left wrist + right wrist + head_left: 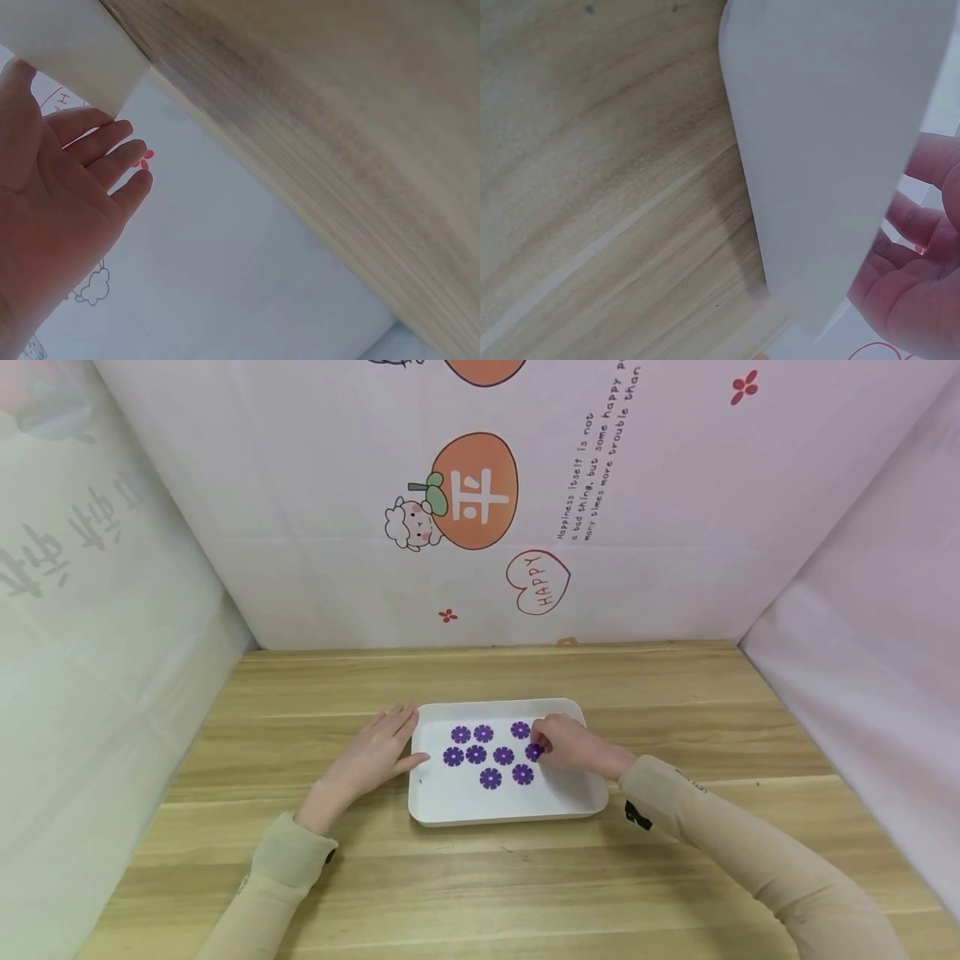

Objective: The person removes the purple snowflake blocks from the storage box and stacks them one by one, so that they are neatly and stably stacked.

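Several purple notched plastic discs [491, 778], flower-like with a small pale centre, lie flat and spread out in a shallow white tray [510, 808]. My right hand [564, 742] reaches over the tray's right side with curled fingers, pinching one purple disc [534, 752] at the right of the group. In the right wrist view the tray's wall [817, 150] hides that disc and part of the fingers [915, 221]. At the tray's left end, my left hand [371, 753] rests with extended fingers against the outer edge, its thumb reaching over the rim.
The tray sits on a wood-grain table [480, 893]. Behind it rises a white printed backdrop [337, 568], and white sheets close off the left side [112, 652] and the right side [862, 610].
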`<state>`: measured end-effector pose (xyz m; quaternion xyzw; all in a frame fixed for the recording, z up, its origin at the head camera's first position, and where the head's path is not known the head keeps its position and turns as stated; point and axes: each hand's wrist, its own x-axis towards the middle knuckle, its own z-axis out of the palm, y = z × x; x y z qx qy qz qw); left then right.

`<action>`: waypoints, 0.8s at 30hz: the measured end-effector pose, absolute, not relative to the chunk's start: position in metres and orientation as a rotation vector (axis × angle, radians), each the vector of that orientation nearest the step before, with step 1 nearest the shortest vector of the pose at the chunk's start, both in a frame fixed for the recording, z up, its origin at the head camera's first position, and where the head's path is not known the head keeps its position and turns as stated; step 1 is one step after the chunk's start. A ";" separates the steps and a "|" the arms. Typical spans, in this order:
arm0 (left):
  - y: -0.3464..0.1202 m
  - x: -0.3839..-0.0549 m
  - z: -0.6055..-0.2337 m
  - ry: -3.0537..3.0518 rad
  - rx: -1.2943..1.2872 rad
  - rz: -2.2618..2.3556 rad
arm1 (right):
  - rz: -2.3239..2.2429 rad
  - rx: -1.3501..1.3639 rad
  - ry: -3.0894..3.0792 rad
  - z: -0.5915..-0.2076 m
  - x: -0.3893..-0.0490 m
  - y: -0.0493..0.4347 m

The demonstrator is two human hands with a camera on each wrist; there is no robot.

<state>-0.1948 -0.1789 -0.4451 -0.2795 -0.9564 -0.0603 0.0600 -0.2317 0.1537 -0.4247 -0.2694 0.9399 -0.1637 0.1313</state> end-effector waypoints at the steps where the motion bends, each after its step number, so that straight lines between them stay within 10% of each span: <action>1: -0.179 -0.195 -0.445 -2.892 -0.846 -0.181 | -0.472 -0.779 2.728 -0.424 -0.232 0.153; 24: -0.180 -0.193 -0.446 -2.873 -0.846 -0.193 | -0.427 -0.823 2.749 -0.427 -0.234 0.152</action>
